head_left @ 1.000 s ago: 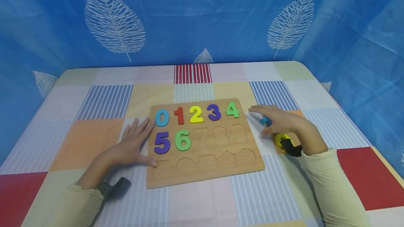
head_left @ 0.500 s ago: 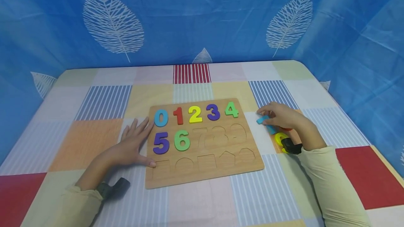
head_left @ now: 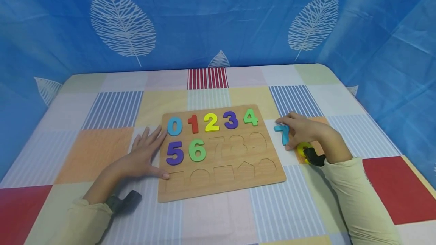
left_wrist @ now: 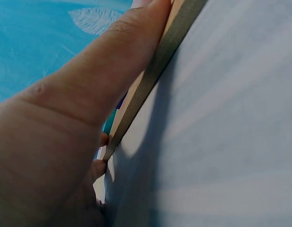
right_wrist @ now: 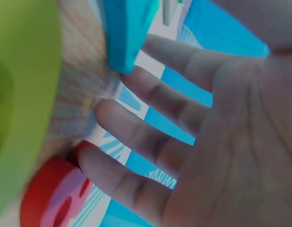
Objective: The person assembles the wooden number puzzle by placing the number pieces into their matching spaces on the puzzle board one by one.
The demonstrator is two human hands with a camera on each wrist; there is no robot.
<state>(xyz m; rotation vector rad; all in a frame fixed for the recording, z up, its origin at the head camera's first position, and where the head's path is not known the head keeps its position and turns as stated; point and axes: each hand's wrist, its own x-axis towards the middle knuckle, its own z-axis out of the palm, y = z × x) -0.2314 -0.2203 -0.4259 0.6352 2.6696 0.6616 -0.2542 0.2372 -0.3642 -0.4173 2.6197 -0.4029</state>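
Observation:
A wooden number board (head_left: 221,192) lies on the table, with a blue 0, red 1, yellow 2, purple 3 and green 4 along its far row. Purple 5 and green 6 (head_left: 197,150) begin the middle row, followed by bare outlines. My left hand (head_left: 141,162) rests spread at the board's left edge, thumb on its near corner area. To the right of the board, my right hand (head_left: 303,129) pinches a blue number 7 (head_left: 285,136) between fingertips and thumb. In the right wrist view, fingertips touch the side of the blue 7 (right_wrist: 124,38).
Under the right wrist lies a yellow number piece (head_left: 302,148), partly covered. A red piece with holes (right_wrist: 47,194) shows near the little finger in the right wrist view; the hand hides it from the head view. A blue leaf-print curtain (head_left: 218,18) stands behind the table.
My right hand has closed its fingers on the blue 7 and turned it, so the number now faces upright near the board. The left hand and board stay put.

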